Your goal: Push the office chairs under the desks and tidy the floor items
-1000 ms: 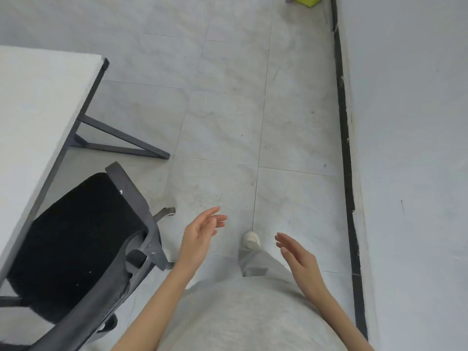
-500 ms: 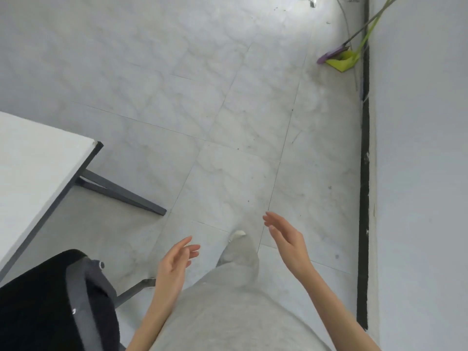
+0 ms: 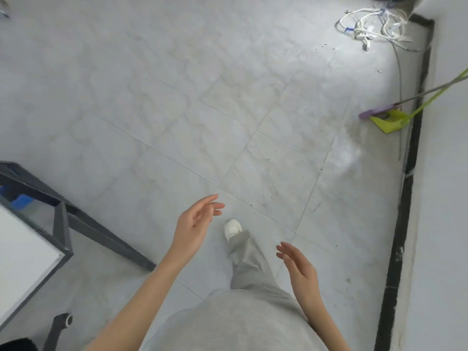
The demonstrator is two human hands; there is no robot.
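Observation:
My left hand (image 3: pixel 196 224) hangs in front of me with relaxed fingers and holds nothing. My right hand (image 3: pixel 298 264) is lower and to the right, fingers straight, also empty. Only a sliver of the black office chair (image 3: pixel 57 330) shows at the bottom left, beside the white desk (image 3: pixel 22 259) with its dark grey frame. On the floor far ahead at the right wall lie a green dustpan (image 3: pixel 387 121) with a purple broom head (image 3: pixel 374 111), and a tangle of white cables (image 3: pixel 372 29) near the corner.
A white wall with a black skirting strip (image 3: pixel 405 198) runs along the right. Grey floor tiles (image 3: pixel 202 122) stretch ahead. A blue object (image 3: pixel 20 201) sits under the desk frame. My white shoe (image 3: pixel 233 229) steps forward between the hands.
The view has moved forward and lifted: the chair has slipped almost out of sight at the bottom left, and the dustpan, broom and cables have come into view. Both hands stay empty.

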